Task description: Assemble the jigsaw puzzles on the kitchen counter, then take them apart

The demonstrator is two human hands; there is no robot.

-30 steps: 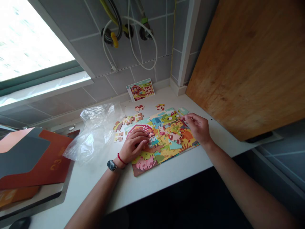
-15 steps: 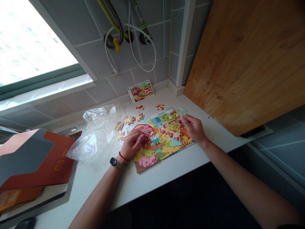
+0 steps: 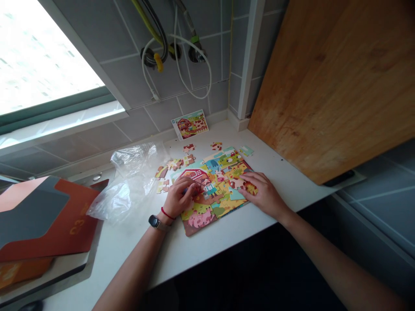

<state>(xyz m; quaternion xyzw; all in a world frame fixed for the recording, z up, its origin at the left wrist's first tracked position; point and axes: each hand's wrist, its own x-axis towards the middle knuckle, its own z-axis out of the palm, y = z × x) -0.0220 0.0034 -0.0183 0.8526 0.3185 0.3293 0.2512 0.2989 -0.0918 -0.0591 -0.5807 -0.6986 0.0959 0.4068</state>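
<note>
White counter [image 3: 128, 244], part-hidden puzzle [image 3: 220, 186], left hand [image 3: 179, 196], grip unclear, right hand [image 3: 264, 194], thumb and fingers apart

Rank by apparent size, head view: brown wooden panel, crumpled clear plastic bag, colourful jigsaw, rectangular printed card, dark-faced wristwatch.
1. Wooden panel
2. Plastic bag and jigsaw: too close to call, jigsaw partly covered
3. Printed card
4. Wristwatch

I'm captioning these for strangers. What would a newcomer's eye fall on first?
Probably the colorful farm jigsaw on the white counter, with the left hand over its barn and the right hand at its right side. The bright window at upper left and large wooden panel at upper right also stand out, as does the clear plastic bag left of the jigsaw.
</note>
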